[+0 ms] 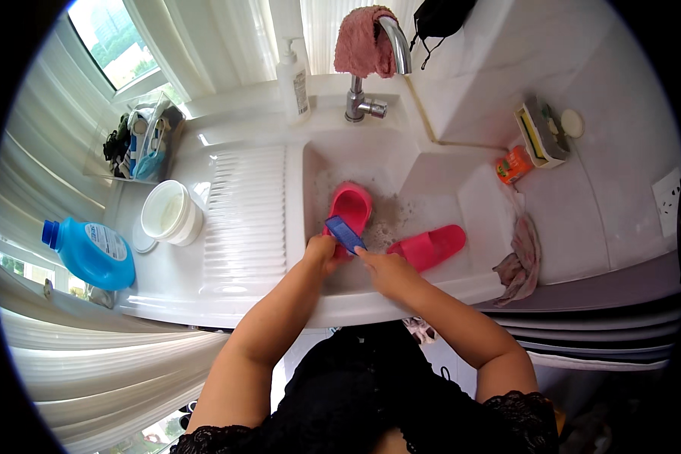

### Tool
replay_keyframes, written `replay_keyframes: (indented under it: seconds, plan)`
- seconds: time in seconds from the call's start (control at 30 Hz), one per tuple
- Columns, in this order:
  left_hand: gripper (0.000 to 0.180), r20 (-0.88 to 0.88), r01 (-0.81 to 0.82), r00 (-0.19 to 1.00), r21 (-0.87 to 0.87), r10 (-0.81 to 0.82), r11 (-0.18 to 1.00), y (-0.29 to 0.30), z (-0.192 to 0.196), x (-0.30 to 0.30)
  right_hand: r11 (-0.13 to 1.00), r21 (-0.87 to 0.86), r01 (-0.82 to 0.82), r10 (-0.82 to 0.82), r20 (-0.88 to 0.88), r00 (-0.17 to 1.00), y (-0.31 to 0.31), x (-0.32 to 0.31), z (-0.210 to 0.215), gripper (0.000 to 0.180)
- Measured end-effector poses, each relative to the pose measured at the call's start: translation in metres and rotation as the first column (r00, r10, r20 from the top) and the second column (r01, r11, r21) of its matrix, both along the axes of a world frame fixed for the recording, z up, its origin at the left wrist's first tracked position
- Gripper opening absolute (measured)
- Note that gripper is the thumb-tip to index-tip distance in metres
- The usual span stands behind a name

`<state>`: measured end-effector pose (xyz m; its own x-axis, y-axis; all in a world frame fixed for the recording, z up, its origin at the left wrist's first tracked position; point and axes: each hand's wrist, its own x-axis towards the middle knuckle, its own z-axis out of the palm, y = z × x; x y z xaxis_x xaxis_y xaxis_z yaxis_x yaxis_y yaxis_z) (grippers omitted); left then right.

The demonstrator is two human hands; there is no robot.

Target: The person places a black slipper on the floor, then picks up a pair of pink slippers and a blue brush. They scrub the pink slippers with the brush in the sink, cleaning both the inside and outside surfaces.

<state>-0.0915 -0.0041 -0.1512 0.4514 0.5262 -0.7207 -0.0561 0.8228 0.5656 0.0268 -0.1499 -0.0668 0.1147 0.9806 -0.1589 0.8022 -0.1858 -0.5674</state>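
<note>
We are at a white sink (355,150), and the first pink slipper (352,201) is inside it, right in front of us. Our left hand (322,251) grips the near end of that slipper, but its fingertips are tucked out of sight. Our right hand (392,271) is closed around one end of a blue scrubber (345,234). The scrubber lies across the slipper and covers its middle, so we can't see the side that faces down. The second pink slipper (437,246) sits to the right in the sink, and our right hand hides a bit of its left end. Little bubbly spots (389,216) lie between the slippers, but they are hard to make out. A pink cloth (364,44) hangs over the tap (355,102) and hides part of its neck. Up top, a black thing (440,19) is cut off, so we can't tell what it is.
</note>
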Motion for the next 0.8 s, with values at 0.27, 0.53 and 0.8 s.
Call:
replay_keyframes:
  seconds: [0.27, 0.53, 0.8]
  plan:
    - [0.033, 0.074, 0.021, 0.997, -0.052, -0.017, 0.998, 0.008, -0.024, -0.004, 0.985, 0.119, 0.126, -0.115, -0.098, 0.989, 0.018, 0.005, -0.04, 0.04]
    - [0.056, -0.141, 0.176, 0.978, 0.165, -0.153, 0.971, -0.011, 0.028, 0.0, 0.89, 0.051, 0.453, -0.398, -0.395, 0.828, 0.052, 0.001, -0.057, 0.041]
    - [0.052, -0.028, 0.179, 0.984, 0.248, -0.177, 0.952, -0.013, 0.016, 0.003, 0.833, 0.01, 0.553, -0.494, -0.437, 0.751, 0.069, 0.018, -0.045, 0.041]
